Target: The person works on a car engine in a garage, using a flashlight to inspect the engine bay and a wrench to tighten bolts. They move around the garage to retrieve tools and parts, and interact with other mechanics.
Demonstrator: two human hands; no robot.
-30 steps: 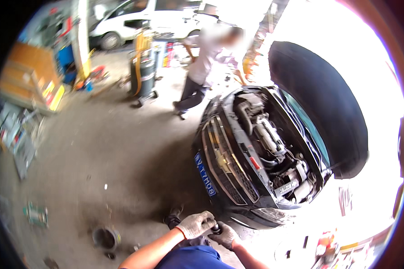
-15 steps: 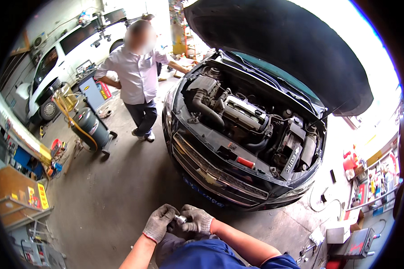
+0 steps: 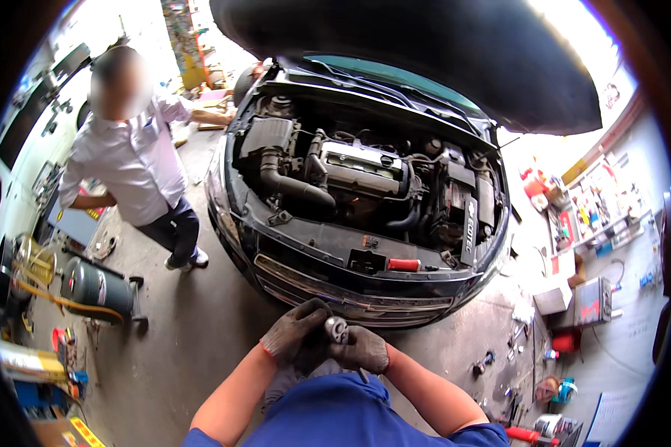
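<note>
Both of my hands wear grey knitted work gloves and meet in front of my blue shirt, just short of the car's front grille (image 3: pixel 365 305). Between them is a small silver metal tool (image 3: pixel 336 329) with a round head and dark openings; whether it is a ratchet head or a socket I cannot tell. My left hand (image 3: pixel 300 331) closes on it from the left, fingers bent at its head. Wrapped around it from the right is my right hand (image 3: pixel 361 349). A thin dark rod end (image 3: pixel 363 375) shows below the right hand, its link to the tool hidden.
Ahead stands a dark car, its hood (image 3: pixel 425 52) raised over the engine (image 3: pixel 361 167). A red cylindrical object (image 3: pixel 404 264) lies on its front panel. At left, a person (image 3: pixel 130 156) rests a hand on the car near a dark tank (image 3: pixel 97 289). Tools and boxes (image 3: pixel 553 296) lie at right.
My view has swung, so the car and the person sit further left. My hands have come up closer to the grille, and the silver tool's round head now faces me.
</note>
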